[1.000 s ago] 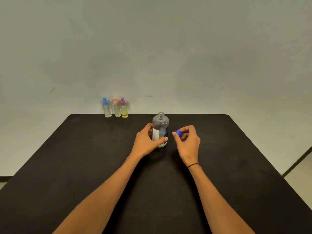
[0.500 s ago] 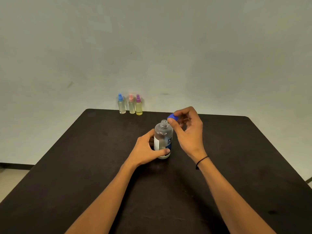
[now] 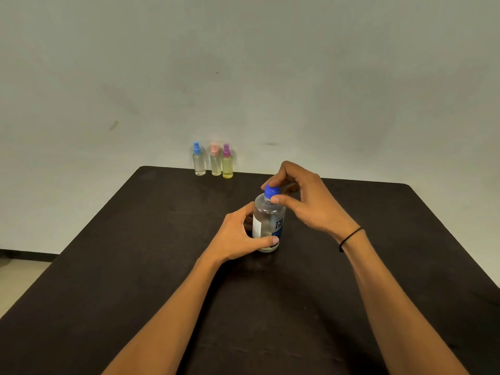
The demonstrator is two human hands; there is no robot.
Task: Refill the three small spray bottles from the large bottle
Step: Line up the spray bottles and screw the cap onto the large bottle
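The large clear bottle (image 3: 267,223) with a white and blue label stands upright mid-table. My left hand (image 3: 238,238) wraps its lower body. My right hand (image 3: 303,197) pinches the blue cap (image 3: 271,191), which sits on the bottle's neck. Three small spray bottles stand in a row at the table's far edge: one with a blue top (image 3: 198,163), one with a pink top (image 3: 215,163), and a yellowish one with a purple top (image 3: 227,165).
The dark table (image 3: 135,266) ends at a pale wall behind the spray bottles. Its left and right edges drop to a light floor. A black band circles my right wrist (image 3: 350,236).
My right hand carried the blue cap from beside the large bottle up over its open neck and set it on top. My left hand kept hold of the bottle.
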